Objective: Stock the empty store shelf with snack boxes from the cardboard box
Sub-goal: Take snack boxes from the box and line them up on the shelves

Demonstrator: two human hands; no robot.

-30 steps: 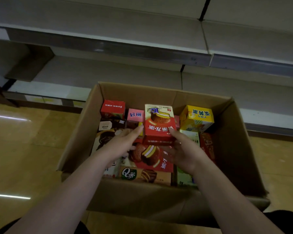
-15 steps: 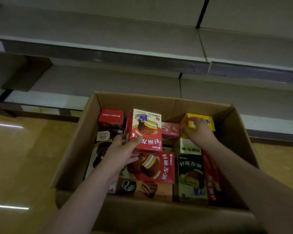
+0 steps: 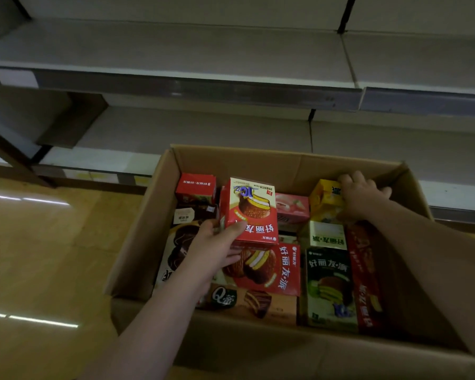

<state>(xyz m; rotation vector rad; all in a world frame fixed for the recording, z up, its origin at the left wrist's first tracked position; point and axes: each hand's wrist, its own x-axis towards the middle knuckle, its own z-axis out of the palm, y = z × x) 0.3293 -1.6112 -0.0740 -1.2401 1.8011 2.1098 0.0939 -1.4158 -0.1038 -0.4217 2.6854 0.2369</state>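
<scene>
An open cardboard box [image 3: 137,237] sits on the floor, packed with several snack boxes. My left hand [image 3: 217,248] grips a red pie box [image 3: 251,212] and holds it upright just above the others. My right hand [image 3: 362,196] curls over the top of a yellow box [image 3: 325,198] at the box's far right corner. A flat red box [image 3: 269,267], a green box [image 3: 329,286] and a pink box [image 3: 292,208] lie inside. Two bare grey shelves, the upper shelf [image 3: 176,50] and the lower shelf [image 3: 198,133], stand behind the cardboard box.
A small red box [image 3: 196,186] stands at the far left of the carton, with dark chocolate boxes [image 3: 181,242] below it. Polished tan floor [image 3: 47,256] lies to the left. A dark shelf upright [image 3: 14,157] slants at the left.
My right hand let go of the red pie box and moved to the yellow box at the far right. My left hand alone has lifted the red box up and leftward.
</scene>
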